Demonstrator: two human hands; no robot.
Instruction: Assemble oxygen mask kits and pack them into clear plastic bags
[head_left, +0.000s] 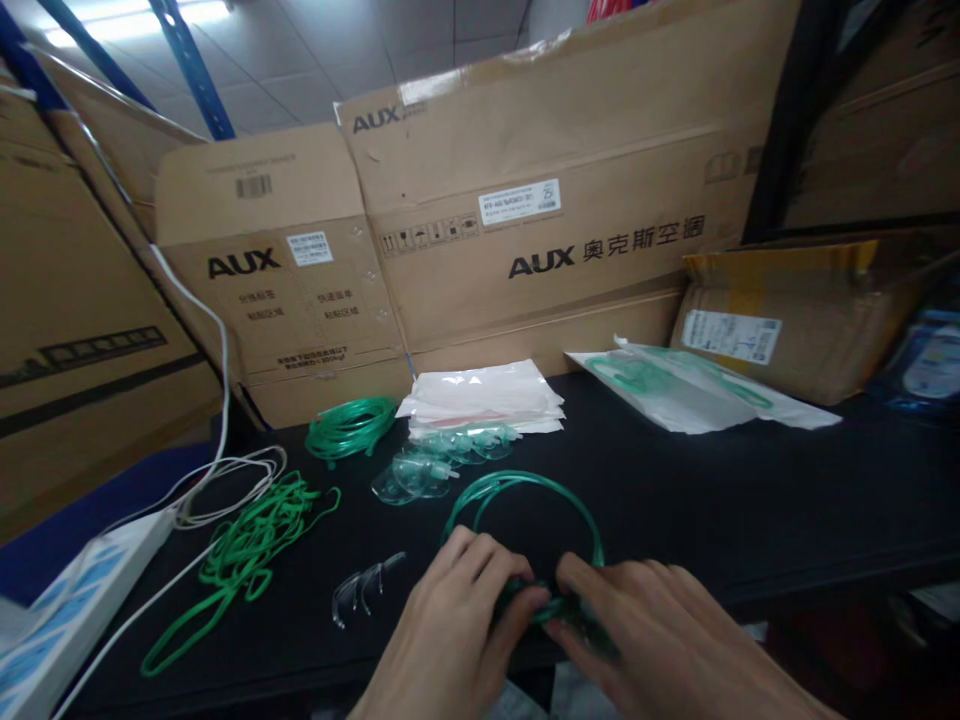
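Observation:
Near the front edge of the black table, my left hand (474,590) and my right hand (637,610) are close together, both closed on green tubing (536,478). A loop of that tubing arches over the table behind them. What exactly lies between my fingers is partly hidden and blurred. Beyond the loop are several clear green-tinted plastic masks (420,474). Left of my left hand lie several small clear curved plastic pieces (367,580). A coil of green tubing (351,430) and a tangle of green elastic cord (259,535) rest further left.
White plastic bags (480,390) are stacked behind the masks. A clear-fronted bag (697,385) with green contents lies at the back right. A white power strip (82,610) with cables is at the left. Cardboard boxes (555,200) line the back.

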